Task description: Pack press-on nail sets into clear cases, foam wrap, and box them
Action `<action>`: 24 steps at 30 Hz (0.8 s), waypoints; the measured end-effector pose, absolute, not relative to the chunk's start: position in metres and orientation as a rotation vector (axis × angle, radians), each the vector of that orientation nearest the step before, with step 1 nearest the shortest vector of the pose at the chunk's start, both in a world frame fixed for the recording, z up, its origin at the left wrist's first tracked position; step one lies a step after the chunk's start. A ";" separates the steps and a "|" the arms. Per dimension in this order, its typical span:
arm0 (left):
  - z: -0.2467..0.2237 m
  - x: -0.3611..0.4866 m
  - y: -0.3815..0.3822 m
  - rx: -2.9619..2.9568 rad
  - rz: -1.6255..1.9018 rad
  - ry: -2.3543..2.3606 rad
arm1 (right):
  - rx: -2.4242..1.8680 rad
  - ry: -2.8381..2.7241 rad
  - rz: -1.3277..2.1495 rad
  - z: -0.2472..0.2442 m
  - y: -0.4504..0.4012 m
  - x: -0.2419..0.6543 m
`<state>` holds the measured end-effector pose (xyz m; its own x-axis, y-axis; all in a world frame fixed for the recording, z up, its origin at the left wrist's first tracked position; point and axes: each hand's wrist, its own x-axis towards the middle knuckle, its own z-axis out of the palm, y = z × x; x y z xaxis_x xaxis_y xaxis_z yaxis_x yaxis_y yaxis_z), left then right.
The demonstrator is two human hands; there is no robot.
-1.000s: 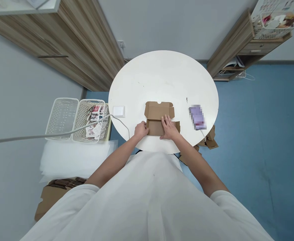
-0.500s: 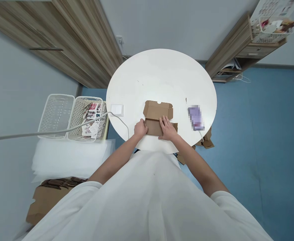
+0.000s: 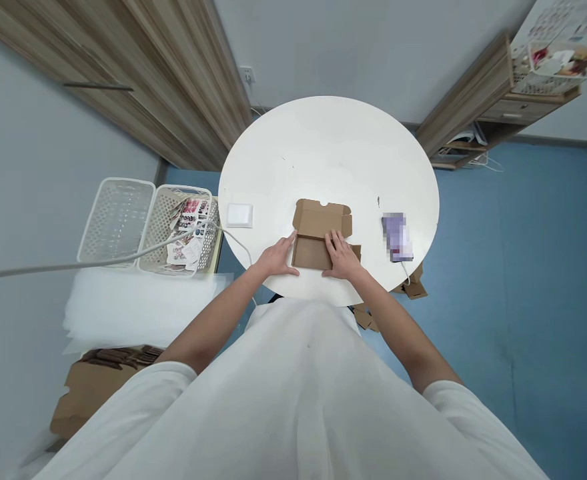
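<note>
Uncurling since earlier, left hand [image 3: 276, 259] fingers spread wide against cardboard box [image 3: 318, 220]; right hand [image 3: 343, 260] fingers open, flat on it.

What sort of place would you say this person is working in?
Probably a small packing room or office: a cardboard box lies open on the round table, baskets hold printed cards, and more cardboard is piled nearby.

The left hand [image 3: 276, 259], curled around the left end of the cardboard box [image 3: 311, 254] a moment ago, has now opened. Its thumb and fingers have spread apart along that end, leaving more of the box's left side exposed.
</note>
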<state>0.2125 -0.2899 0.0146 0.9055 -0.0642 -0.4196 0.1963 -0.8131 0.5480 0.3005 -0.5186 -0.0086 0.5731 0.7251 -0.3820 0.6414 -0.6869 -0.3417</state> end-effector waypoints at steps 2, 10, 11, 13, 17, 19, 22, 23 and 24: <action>0.016 0.223 -0.294 2.525 -0.646 0.061 | -2.639 -1.166 0.758 -0.009 -0.517 0.301; 0.009 0.237 -0.296 2.554 -0.681 0.024 | -2.686 -1.095 0.673 0.002 -0.515 0.294; 0.008 0.236 -0.295 2.550 -0.678 0.014 | -2.695 -1.028 0.628 0.003 -0.520 0.290; 0.007 0.234 -0.295 2.538 -0.678 0.002 | -2.709 -0.775 0.527 0.004 -0.534 0.279; 0.005 0.233 -0.295 2.492 -0.673 -0.010 | -2.518 -0.020 0.438 -0.002 -0.563 0.258; 0.004 0.233 -0.295 2.469 -0.664 -0.006 | -2.307 0.221 0.485 -0.005 -0.568 0.253; 0.004 0.232 -0.296 2.455 -0.666 0.011 | -2.051 0.376 0.550 -0.006 -0.564 0.255; 0.003 0.232 -0.296 2.455 -0.670 0.013 | -2.008 0.385 0.561 -0.005 -0.560 0.257; 0.003 0.232 -0.296 2.454 -0.674 0.014 | -1.985 0.377 0.570 -0.003 -0.556 0.259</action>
<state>0.2318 -0.2959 0.0034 0.8718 -0.1395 -0.4696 0.1583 -0.8269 0.5396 0.2588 -0.5563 -0.0030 0.8405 -0.0213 -0.5414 -0.4901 -0.4559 -0.7429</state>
